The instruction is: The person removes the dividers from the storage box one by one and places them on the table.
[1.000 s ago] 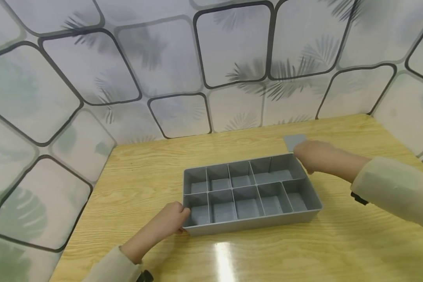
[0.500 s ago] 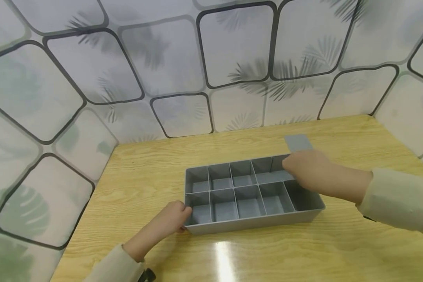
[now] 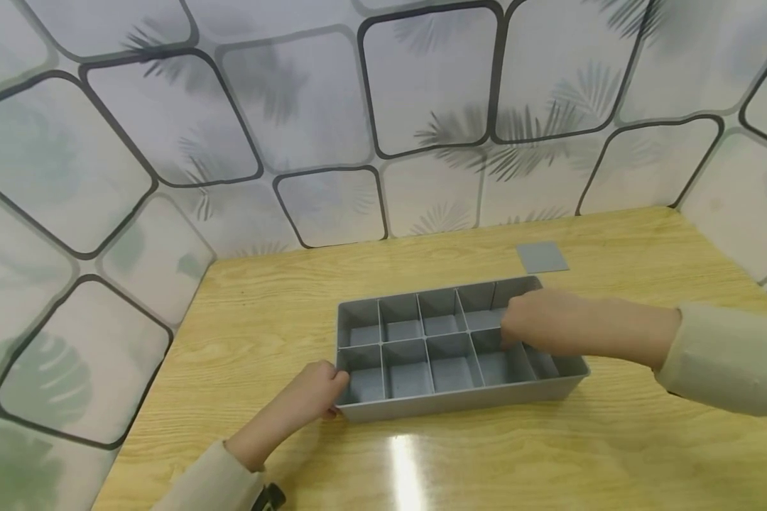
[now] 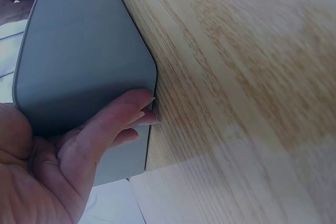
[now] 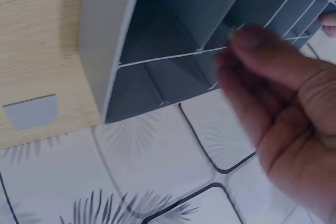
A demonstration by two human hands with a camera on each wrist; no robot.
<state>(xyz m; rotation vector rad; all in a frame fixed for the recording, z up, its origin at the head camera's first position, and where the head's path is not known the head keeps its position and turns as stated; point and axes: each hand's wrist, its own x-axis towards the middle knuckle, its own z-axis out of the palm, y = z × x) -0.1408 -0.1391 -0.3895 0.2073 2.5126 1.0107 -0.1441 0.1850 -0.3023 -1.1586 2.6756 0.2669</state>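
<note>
Yellow wood-grain rectangular table point(image 3: 262, 305), pale leaf-patterned wall covering point(image 3: 300, 106) behind. Long gray plastic-looking compartment box point(image 3: 460, 403) sat on it. Left hand point(image 3: 316, 389) gripped box's left end, thumb over rim. Right hand point(image 3: 543, 321) over right part, fingers bent; couldn't tell whether pinching anything. Flat gray four-sided plate point(image 3: 542, 257) just behind.

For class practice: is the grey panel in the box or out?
Out: the panel lies flat on the table, beyond the box.
</note>
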